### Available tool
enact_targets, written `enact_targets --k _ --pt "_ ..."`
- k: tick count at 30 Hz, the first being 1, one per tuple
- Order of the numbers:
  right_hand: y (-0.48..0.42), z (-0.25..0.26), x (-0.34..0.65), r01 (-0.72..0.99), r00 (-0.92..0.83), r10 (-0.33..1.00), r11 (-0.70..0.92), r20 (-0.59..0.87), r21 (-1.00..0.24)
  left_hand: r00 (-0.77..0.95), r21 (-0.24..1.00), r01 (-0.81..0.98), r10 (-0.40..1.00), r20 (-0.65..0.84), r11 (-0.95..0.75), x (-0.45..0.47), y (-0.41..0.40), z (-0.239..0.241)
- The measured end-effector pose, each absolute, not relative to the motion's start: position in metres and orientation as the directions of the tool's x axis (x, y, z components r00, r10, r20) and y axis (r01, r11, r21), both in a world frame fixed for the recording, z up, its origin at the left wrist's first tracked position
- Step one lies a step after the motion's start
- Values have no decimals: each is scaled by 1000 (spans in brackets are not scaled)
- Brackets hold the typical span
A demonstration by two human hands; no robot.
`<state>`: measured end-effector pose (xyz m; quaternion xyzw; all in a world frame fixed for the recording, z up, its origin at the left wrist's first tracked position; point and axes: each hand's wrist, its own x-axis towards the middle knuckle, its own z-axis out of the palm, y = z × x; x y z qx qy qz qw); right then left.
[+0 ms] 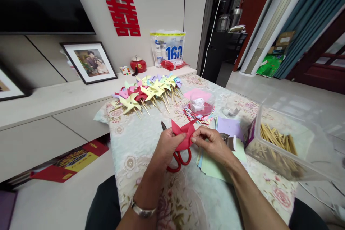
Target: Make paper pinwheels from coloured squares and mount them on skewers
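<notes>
Between my hands is a red paper pinwheel point(183, 140) with its corners folded toward the middle. My left hand point(168, 143) grips it, the thumb lying across its front. At its right side, the fingertips of my right hand point(206, 138) pinch the paper; whether they also hold something small is hidden. Scissors with red handles point(176, 163) lie on the table beneath the pinwheel, their dark tip showing past my left hand. By my right wrist are a small box point(231, 143) and a stack of coloured paper squares point(215, 167).
Several finished pinwheels point(151, 91) on sticks lie across the far left of the floral tablecloth point(129, 172). Ahead stands a clear round container point(207, 106) on patterned paper. A clear plastic bin point(272, 158) of wooden sticks sits right, and a small clear dish point(231, 110) lies nearby.
</notes>
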<state>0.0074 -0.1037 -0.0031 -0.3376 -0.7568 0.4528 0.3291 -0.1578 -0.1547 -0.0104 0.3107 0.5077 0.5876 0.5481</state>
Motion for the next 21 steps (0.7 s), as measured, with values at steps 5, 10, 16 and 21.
enact_targets --k 5,10,16,21 --pt "-106 -4 7 238 -552 821 322 145 -917 -172 938 -319 965 -199 137 -156 -154 -10" --pt "-106 -5 6 274 -537 837 290 104 -917 -188 934 -331 960 -207 136 -154 -154 -7" --pt "-106 -6 4 308 -520 852 261 68 -915 -173 945 -289 962 -210 154 -153 -154 -8" --pt "-106 -10 4 333 -494 867 262 69 -906 -181 954 -251 960 -214 166 -152 -155 -7"
